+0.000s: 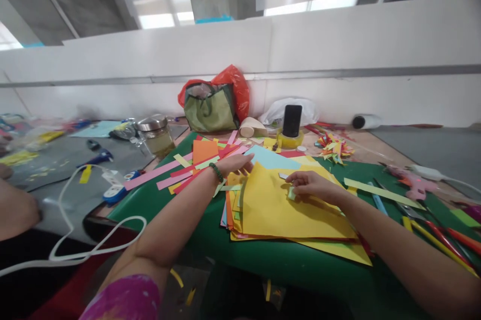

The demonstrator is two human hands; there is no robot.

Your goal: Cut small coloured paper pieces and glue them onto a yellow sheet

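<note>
My left hand (238, 164), with a dark green beaded bracelet (217, 172) at the wrist, reaches over the left edge of a yellow sheet (285, 210). Its fingers are stretched out and slightly bent, holding nothing that I can see. Above the same sheet, my right hand (313, 186) is closed, with a small pale green piece of paper (291, 193) at its thumb and fingers. A small whitish piece (282, 176) shows by its fingertips. The yellow sheet tops a stack of coloured papers. A light blue sheet (272, 157) lies behind it.
Pink and red paper strips (176, 177) lie left on the green mat (150, 205). A phone (292, 120) stands on a tape roll (290, 139). At right are scissors (409, 211), pliers-like tools and a pink glue gun (416, 187). A glass jar (156, 137) stands left, beside a white cable (62, 200).
</note>
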